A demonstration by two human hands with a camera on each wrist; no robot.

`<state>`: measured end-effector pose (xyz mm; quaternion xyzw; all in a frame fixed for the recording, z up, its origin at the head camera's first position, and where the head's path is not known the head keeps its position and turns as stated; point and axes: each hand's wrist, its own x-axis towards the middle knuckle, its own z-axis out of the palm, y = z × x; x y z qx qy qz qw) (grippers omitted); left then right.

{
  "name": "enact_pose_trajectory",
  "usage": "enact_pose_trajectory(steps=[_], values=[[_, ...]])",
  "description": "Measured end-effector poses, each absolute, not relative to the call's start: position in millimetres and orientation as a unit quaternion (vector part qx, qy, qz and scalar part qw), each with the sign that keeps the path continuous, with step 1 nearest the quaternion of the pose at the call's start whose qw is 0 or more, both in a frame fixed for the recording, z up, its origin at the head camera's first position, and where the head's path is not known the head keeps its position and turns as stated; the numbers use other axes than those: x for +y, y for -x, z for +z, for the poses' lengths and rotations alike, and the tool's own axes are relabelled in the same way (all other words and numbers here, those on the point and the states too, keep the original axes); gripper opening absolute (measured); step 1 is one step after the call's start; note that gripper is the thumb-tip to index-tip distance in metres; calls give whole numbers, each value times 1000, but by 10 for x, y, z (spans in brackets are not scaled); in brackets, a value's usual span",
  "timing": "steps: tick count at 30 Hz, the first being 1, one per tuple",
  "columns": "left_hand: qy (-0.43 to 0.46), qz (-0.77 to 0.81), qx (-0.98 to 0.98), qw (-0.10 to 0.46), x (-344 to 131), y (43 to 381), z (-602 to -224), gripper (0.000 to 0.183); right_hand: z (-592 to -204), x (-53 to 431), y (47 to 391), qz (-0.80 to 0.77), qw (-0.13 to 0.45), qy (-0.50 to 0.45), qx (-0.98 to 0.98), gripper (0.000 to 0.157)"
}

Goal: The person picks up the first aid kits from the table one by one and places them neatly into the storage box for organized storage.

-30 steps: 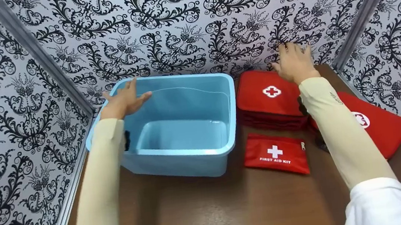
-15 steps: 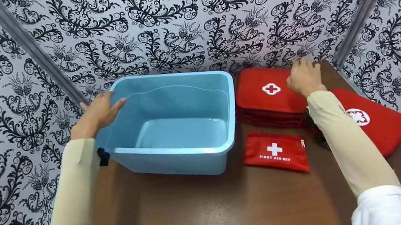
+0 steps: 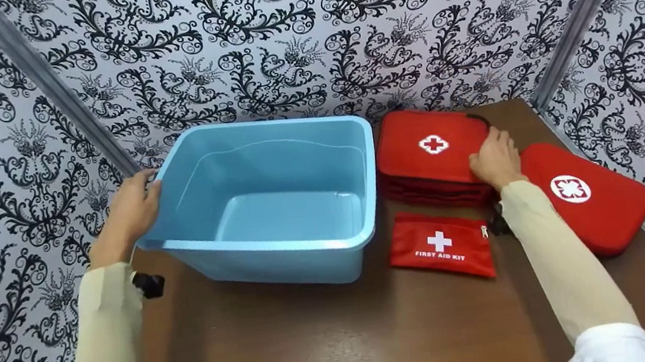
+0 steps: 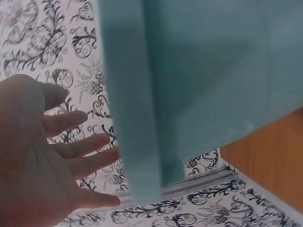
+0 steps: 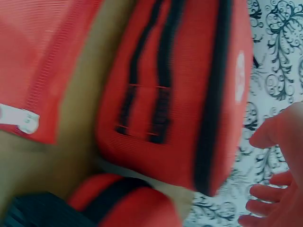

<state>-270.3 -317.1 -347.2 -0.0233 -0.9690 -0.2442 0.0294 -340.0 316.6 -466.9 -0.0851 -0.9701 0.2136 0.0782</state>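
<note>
A pale blue plastic tub [image 3: 284, 267] stands on the left of the table. Beside its left rim is my left hand [image 3: 126, 215]; in the left wrist view the spread fingers of the left hand [image 4: 52, 151] lie along the outside of the tub's rim [image 4: 132, 104]. On the right, my right hand [image 3: 496, 158] is at the right edge of a boxy red first aid bag [image 3: 411, 159] with a white cross emblem. The right wrist view has the thumb and fingers of the right hand [image 5: 279, 179] apart, near the top of the red bag [image 5: 184, 94].
In front of the bag lies a flat red zip pouch [image 3: 439, 246] lettered "FIRST AID KIT". A red case [image 3: 610, 203] with a round white emblem lies at the far right, partly behind the right forearm. Patterned walls [image 3: 258, 42] enclose the brown table [image 3: 340, 337].
My left hand has moved left from over the tub, down to the outside of its left rim. My right hand has come down from above the red bag to its right edge.
</note>
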Motion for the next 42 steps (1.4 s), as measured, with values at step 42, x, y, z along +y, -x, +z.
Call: enact_pose_trajectory(steps=[42], values=[[-108,-693,-712,-27,-3385,2258,-4381,62,-5040,2897,3217,592,44,309,-743,87]])
